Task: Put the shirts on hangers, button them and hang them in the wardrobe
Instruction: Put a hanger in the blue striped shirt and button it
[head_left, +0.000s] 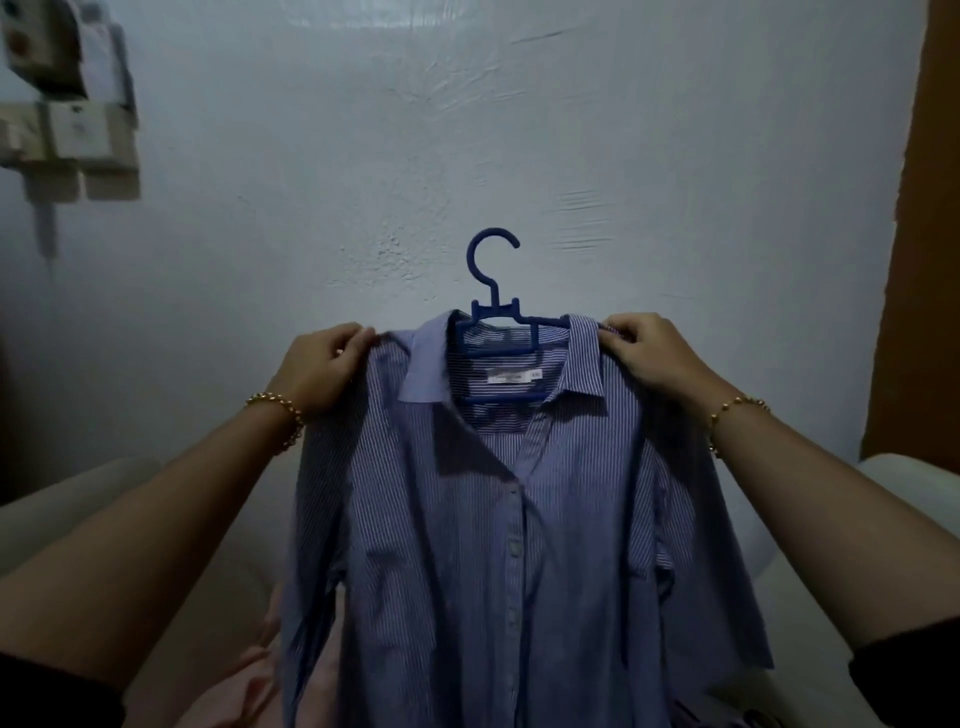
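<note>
Hanging on a blue plastic hanger (494, 310), one blue-and-white striped shirt (467, 571) is held up in mid-scene before a pale textured wall (519, 156), its front toward the viewer. The hanger's hook rises clear above the collar (423, 374), and its crossbars show inside the open neck just above and below a white label (514, 375). A row of pale buttons (515, 548) runs down the front placket; whether they are fastened cannot be told. The left hand (319, 366) has its fingers curled, pinching the shirt's left shoulder seam. The right hand (649, 353) is likewise curled and grips the right shoulder beside the collar point. Each wrist carries a gold bead bracelet, left (275, 410) and right (737, 405). Dark sleeve ends show at the near left (57, 691) and the near right (909, 660). Near left, below the shirt, lies pink cloth (244, 686). A white cushioned surface (893, 493) sits behind the forearms. A brown panel (930, 208) stands at the far right, and blurred pale fittings (67, 130) hang on the wall at the far left.
</note>
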